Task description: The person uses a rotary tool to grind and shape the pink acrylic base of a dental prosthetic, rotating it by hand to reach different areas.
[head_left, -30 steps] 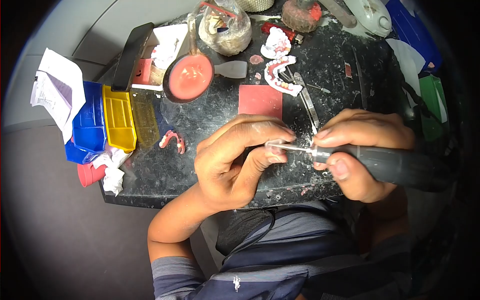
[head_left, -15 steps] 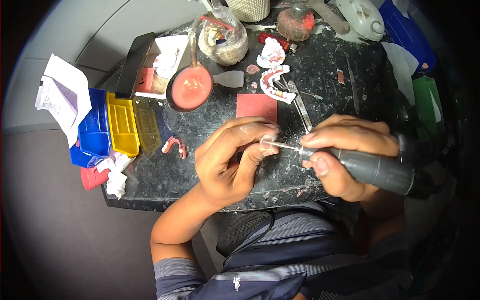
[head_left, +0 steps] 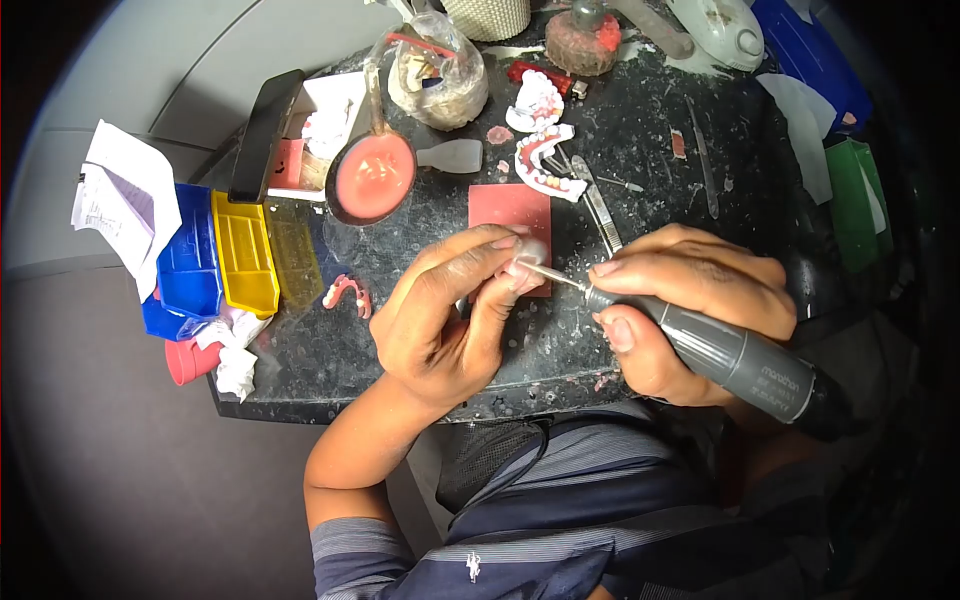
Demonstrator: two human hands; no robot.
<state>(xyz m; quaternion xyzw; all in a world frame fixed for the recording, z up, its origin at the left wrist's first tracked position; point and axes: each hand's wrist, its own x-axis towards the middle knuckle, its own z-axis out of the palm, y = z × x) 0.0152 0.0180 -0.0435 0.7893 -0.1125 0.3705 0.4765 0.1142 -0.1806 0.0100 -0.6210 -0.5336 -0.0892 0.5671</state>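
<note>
My left hand (head_left: 430, 310) pinches a small pale, translucent piece (head_left: 532, 250) between thumb and fingertips; its exact kind cannot be told, as the fingers cover much of it. In my right hand (head_left: 690, 290) is a grey rotary handpiece (head_left: 745, 360), gripped like a pen. Its thin metal bur (head_left: 555, 274) points left, with the tip right at the pale piece. Beneath the left fingertips lies a pink wax sheet (head_left: 500, 205). Tweezers (head_left: 602, 218) rest beyond the right fingers. Left of my left hand lies a small pink denture with teeth (head_left: 347, 294).
Two dental casts (head_left: 537, 100) (head_left: 548, 170) stand behind the hands. A pan of pink wax (head_left: 375, 178) sits left of them, beside a white box (head_left: 345, 95). Blue (head_left: 188, 260) and yellow trays (head_left: 245, 250) line the left edge. A metal carver (head_left: 704, 160) lies at right.
Both hands have shifted slightly left, the pale piece and bur with them. The handpiece's rear end has tilted lower, and its printed lettering now shows more clearly.
</note>
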